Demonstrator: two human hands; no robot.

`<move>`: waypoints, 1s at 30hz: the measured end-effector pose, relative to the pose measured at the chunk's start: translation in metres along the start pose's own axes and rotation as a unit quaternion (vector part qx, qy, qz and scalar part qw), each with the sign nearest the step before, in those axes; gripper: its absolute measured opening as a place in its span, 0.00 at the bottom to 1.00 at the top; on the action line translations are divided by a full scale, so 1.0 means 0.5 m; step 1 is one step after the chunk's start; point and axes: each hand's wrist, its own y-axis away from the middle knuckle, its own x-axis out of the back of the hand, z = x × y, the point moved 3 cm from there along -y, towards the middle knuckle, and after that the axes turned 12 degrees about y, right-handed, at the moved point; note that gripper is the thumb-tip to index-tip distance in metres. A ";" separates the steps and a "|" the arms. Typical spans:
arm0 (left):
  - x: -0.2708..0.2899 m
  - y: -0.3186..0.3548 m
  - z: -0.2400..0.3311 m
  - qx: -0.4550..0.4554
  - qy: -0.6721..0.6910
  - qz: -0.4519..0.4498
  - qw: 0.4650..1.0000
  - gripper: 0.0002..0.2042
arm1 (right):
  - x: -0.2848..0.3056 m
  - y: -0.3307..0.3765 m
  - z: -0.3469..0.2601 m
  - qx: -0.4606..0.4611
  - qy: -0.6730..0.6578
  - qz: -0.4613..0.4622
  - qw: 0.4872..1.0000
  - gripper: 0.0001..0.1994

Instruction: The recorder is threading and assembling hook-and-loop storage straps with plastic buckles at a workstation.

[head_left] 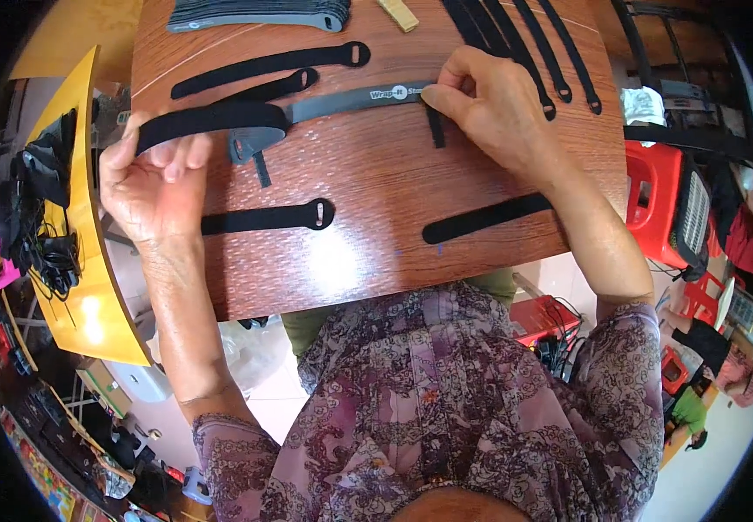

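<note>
left hand (166,187) and right hand (503,109), grip holding grey strap (333,103), loose black straps (268,69) around, strap stack (259,15) beyond

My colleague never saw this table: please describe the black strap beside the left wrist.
On the brown table, look at the near left. Beside the wrist of the left hand lies the black strap, its rounded end pointing right. That end is slotted; the other near-edge strap, farther right, shows a plain end.

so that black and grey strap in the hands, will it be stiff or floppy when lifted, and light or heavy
The strap is probably floppy, since it curls over near the left hand. It is likely light for its length, being a thin, narrow band.
</note>
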 end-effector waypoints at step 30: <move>0.002 -0.038 -0.125 0.090 -0.136 -0.020 0.986 0.11 | -0.014 -0.036 -0.073 0.176 0.096 0.062 0.978 0.11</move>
